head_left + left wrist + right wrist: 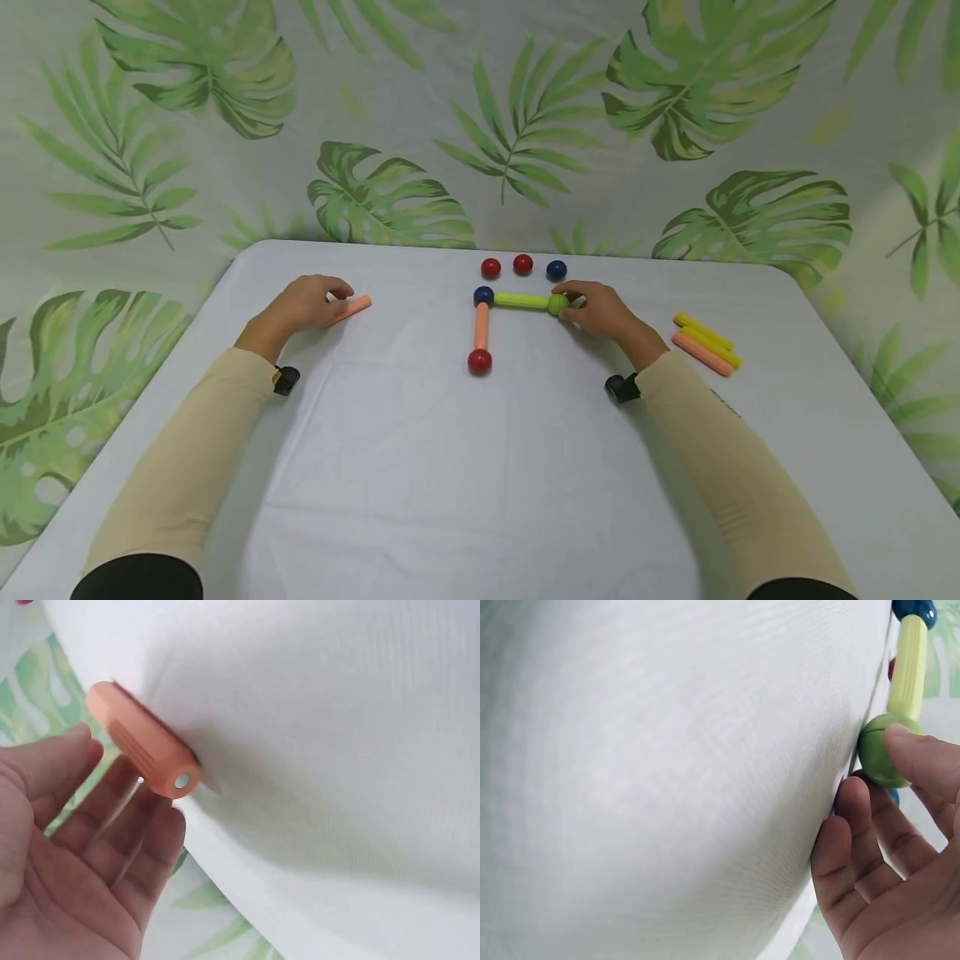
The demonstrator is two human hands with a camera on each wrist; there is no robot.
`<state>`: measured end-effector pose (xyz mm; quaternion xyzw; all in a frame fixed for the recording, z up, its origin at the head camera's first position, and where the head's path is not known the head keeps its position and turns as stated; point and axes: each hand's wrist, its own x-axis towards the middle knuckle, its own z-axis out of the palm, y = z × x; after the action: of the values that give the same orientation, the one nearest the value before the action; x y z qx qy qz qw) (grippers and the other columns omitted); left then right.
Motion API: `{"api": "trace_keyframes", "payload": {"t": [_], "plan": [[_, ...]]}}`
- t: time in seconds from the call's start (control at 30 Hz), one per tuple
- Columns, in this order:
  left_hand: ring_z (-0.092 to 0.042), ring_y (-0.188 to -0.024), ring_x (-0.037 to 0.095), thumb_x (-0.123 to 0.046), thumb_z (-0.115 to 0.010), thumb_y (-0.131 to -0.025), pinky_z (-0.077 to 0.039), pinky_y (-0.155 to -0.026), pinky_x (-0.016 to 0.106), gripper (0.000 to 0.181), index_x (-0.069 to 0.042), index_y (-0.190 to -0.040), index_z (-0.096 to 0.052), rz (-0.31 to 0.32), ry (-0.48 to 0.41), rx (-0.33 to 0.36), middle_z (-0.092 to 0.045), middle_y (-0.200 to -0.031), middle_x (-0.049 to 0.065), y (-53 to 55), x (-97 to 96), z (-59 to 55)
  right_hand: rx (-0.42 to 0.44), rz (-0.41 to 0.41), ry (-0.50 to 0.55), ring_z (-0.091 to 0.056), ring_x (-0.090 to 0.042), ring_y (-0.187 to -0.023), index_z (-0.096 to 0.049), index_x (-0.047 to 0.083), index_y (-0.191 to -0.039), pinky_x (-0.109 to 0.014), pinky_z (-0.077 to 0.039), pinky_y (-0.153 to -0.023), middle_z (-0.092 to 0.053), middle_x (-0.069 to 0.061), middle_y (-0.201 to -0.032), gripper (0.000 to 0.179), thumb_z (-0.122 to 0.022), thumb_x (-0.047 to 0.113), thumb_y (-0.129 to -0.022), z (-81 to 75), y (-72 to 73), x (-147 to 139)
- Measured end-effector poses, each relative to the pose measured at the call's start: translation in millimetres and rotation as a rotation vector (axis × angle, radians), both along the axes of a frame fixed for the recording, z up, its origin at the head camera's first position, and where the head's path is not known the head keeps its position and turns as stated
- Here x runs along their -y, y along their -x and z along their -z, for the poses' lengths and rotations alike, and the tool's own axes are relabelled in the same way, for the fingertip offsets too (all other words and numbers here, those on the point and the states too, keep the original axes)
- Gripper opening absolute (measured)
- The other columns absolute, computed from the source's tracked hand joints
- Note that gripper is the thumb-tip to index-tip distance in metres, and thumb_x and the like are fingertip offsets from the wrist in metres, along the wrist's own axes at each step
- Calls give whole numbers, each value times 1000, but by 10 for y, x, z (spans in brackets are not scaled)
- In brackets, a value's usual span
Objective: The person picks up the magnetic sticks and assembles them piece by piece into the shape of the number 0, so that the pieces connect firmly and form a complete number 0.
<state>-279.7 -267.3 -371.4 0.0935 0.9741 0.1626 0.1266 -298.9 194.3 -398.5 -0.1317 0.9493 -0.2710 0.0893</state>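
At the table's left, my left hand is beside an orange magnetic stick. The left wrist view shows its fingertips at the underside of the stick, the thumb apart from it; a silvery disc sits in the stick's end. My right hand pinches a green ball between thumb and index finger. This ball joins the end of a yellow-green stick, which runs left to a blue ball. From there another orange stick leads toward the near side, ending in a red ball.
Behind the joined pieces lie two loose red balls and a blue ball. To the right of my right hand, yellow sticks lie beside an orange stick. A white cloth covers the table; a leaf-patterned backdrop rises behind.
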Motion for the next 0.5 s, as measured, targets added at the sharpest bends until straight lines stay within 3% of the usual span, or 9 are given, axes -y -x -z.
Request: {"api": "trace_keyframes", "payload": {"t": [0.2,0.5], "plan": [[-59,-108,33,-30,-52,-99,-46,-97,52,41,-9,-133,-60,53,75,-3,-65,-124,18,30,-67,-10,-12,-8,2,-57,-35,-117,-56,11,-138,-49,-49,-100,-60,-21,-132,44,-64,13,-94,20,12,6],[-62,-91,25,-21,-49,-98,-47,-90,44,52,-9,-148,-44,39,54,116,-65,-122,20,34,-195,9,-12,-4,-1,-57,-35,-118,-56,11,-138,-49,-49,-99,-61,-20,-133,44,-64,12,-95,1,2,-16]]}}
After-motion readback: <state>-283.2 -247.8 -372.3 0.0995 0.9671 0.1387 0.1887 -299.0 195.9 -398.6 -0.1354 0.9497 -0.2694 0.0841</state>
